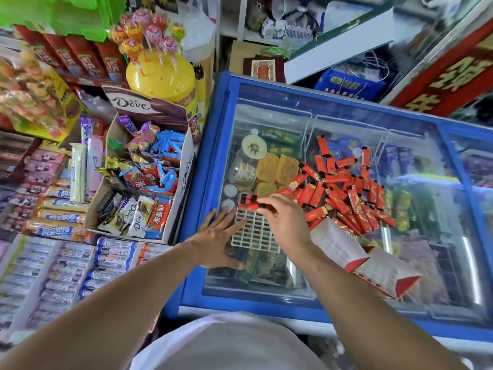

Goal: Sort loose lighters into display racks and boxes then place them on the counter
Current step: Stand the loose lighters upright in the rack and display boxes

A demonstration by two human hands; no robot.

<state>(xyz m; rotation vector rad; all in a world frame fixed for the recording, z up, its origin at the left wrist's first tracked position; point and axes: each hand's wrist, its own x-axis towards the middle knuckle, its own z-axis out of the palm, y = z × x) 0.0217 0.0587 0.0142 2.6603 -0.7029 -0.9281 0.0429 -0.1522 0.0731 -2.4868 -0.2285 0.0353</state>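
Two hands at white grid rack (254,231) on freezer lid (346,124). L hand (217,240) — fingers straight, flat against rack edge. R hand (285,220) — pinching red lighter (253,205) at rack top; loose lighter pile (346,190) just beside.

"Dove" stands on the raised flap of the cardboard box (149,105) at ten o'clock. It also shows on chocolate packets (138,220) inside it.

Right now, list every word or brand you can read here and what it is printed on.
"Dove": raised flap of the cardboard candy box.
"Dove": white chocolate wrapper in that box.
Large yellow characters on the red sign: visible, not legible to me.
Print on the lighters and snack packs: too small or blurred.
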